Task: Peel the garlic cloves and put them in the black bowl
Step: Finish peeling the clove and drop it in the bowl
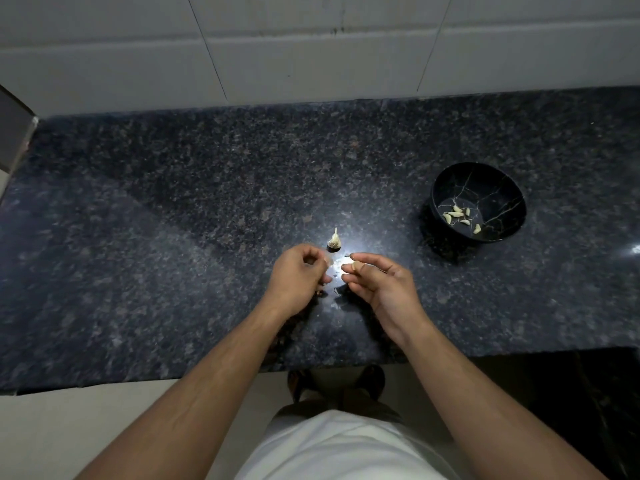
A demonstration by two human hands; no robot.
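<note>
A head-worn camera looks down at a dark speckled granite countertop (173, 220) that meets a wall of pale tiles (311, 53). Two bare forearms reach in from the bottom edge, and the hands meet above the counter near its front edge.

The right hand (377, 282) is palm-up with its fingers loosely extended, and it pinches a small garlic clove (354, 266) between the thumb and the index finger. The left hand (298, 275) sits just beside it, a narrow gap apart, with its fingers curled inward — whether it holds a bit of skin cannot be told at this size.

Just beyond the hands, toward the wall, the remains of a garlic bulb (335, 240) stand on the counter, pale stem pointing up. A few tiny flecks that look like peel (336, 291) lie on the counter below the gap between the hands.

The black bowl (498, 188) stands well to the right of the garlic bulb and a little farther back. It is black with thin pale veining, and it holds several peeled cloves (457, 214) — pale and scattered loosely across its bottom.

At the bottom edge the person's white shirt (346, 448) shows, with dark footwear (372, 379) on a light floor (86, 431) beneath the counter's front edge.
</note>
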